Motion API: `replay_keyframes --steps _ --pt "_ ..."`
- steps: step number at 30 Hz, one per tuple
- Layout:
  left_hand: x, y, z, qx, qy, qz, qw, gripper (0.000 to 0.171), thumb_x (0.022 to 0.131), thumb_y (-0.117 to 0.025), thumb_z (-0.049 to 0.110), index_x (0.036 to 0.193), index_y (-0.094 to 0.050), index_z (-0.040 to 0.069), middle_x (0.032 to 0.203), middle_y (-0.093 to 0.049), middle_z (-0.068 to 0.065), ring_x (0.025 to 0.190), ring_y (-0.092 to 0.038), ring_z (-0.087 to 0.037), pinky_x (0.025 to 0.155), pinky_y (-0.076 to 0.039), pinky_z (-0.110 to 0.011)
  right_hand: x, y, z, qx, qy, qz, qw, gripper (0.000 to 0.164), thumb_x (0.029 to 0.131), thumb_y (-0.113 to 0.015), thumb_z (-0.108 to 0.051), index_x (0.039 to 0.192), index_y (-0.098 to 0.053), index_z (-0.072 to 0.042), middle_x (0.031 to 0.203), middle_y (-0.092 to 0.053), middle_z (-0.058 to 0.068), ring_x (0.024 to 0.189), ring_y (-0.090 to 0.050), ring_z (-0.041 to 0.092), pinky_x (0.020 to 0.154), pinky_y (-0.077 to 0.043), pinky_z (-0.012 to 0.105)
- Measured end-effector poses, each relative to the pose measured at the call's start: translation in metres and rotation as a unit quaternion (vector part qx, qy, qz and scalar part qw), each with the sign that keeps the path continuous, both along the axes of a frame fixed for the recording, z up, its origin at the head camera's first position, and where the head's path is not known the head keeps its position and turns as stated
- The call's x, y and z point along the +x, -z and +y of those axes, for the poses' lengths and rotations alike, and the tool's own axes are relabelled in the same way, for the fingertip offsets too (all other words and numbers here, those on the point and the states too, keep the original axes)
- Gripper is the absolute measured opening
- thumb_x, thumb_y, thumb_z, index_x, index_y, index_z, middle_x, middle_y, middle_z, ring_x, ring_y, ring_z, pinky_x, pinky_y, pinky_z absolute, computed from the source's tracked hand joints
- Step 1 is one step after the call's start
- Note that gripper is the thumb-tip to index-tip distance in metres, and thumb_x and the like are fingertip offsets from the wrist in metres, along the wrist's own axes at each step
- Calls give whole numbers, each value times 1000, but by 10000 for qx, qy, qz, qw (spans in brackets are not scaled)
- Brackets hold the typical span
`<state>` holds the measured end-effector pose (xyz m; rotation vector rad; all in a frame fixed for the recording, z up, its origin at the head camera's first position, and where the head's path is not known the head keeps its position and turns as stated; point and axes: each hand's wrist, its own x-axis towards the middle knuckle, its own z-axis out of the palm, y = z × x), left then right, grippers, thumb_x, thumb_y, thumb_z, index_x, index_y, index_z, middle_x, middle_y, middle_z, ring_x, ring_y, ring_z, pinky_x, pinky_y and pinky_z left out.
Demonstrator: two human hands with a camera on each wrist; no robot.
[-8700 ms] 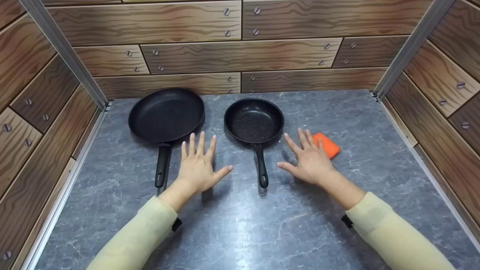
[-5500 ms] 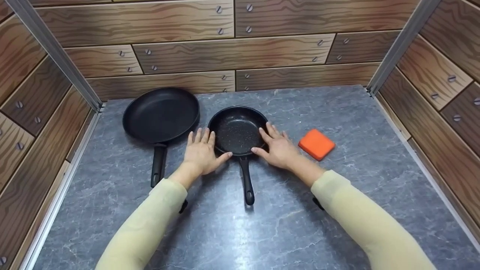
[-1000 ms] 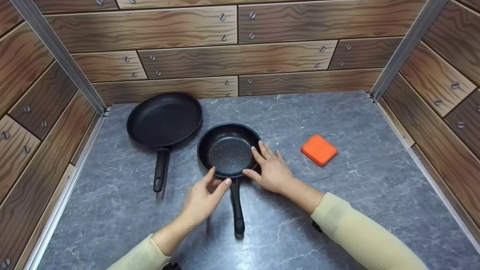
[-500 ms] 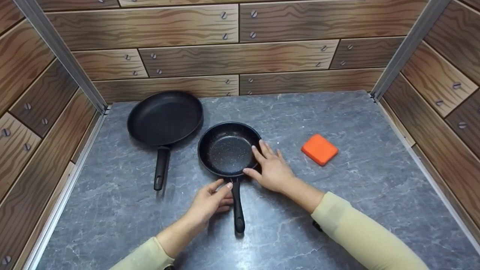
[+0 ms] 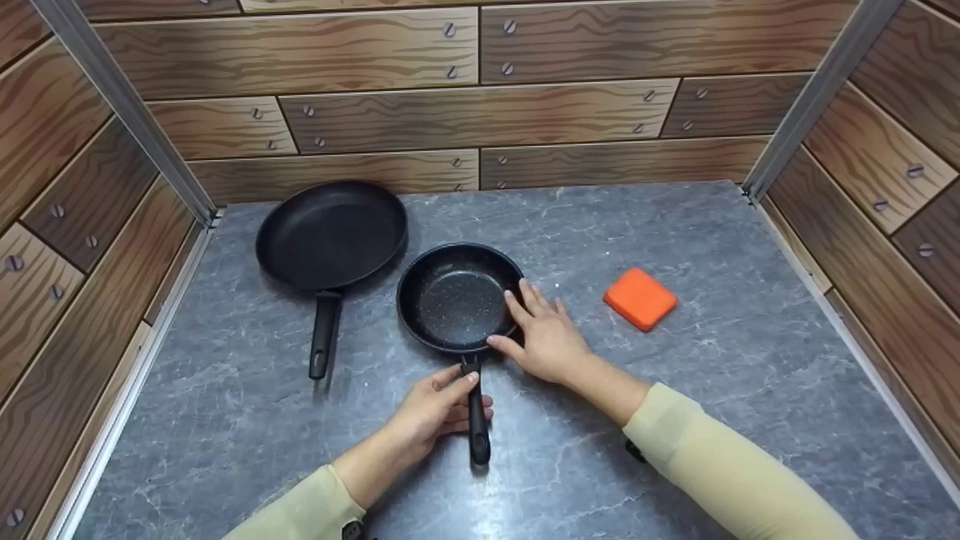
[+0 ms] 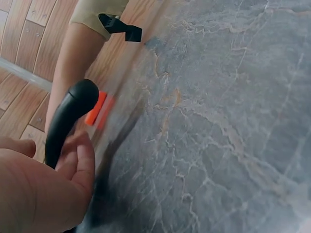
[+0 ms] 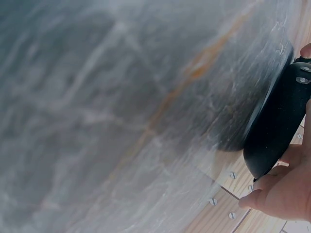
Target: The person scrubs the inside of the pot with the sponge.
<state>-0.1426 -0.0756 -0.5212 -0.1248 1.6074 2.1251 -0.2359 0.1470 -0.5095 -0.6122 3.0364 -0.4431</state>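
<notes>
A small black frying pan [image 5: 457, 304] with a speckled inside rests on the table, its handle towards me. My left hand [image 5: 427, 416] grips the handle close to the pan body, thumb on top and fingers passing beneath. In the left wrist view the handle [image 6: 73, 109] rises between thumb and fingers of that left hand [image 6: 41, 194]. My right hand [image 5: 551, 341] rests with fairly straight fingers against the pan's right rim, its thumb at the near rim. The right wrist view has the pan's side wall [image 7: 279, 119] beside the right hand [image 7: 286, 194]; part of that hand is cut off.
A larger black frying pan [image 5: 334, 236] stands at the back left, its handle towards me. An orange square sponge-like block [image 5: 640, 298] lies to the right. Wood-patterned walls [image 5: 480, 112] close off the grey marbled table [image 5: 637, 450] at the back and sides.
The small pan came nearer and slightly left from the back, both hands at its sides. My left hand then left the rim and took hold of the handle; the right stayed at the rim.
</notes>
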Motion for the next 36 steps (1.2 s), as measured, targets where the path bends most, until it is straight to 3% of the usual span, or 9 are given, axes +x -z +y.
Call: replay_keyframes --steps 6,17,27,36 --pt "-3 9 6 203 -119 9 9997 56 108 -64 22 153 -45 -5 89 -78 -11 79 -78 -21 73 -65 -35 -1 1 0 -20 -18 35 10000 91 102 -49 -72 167 -32 -11 174 -16 19 158 -22 41 127 -19 63" --pt "-4 16 9 321 -239 158 9991 54 106 -64 18 152 -47 -5 85 -77 -12 74 -78 -21 67 -64 -32 -1 0 1 -134 -71 103 9998 91 102 -51 -70 165 -35 -8 173 -19 22 157 -24 43 126 -20 65" --pt "3 13 14 448 -638 331 9964 62 106 -63 8 160 -35 -6 82 -76 -14 69 -77 -20 70 -66 -35 -2 1 1 -118 -82 82 9999 90 102 -50 -71 165 -35 -8 173 -20 21 158 -24 43 126 -19 66" --pt "4 11 15 427 -644 361 9964 69 105 -65 7 162 -30 -6 84 -76 -16 70 -77 -20 73 -66 -38 -4 -7 14 -402 -210 -24 9990 86 103 -54 -66 168 -30 -14 174 -15 17 159 -19 42 126 -18 66"
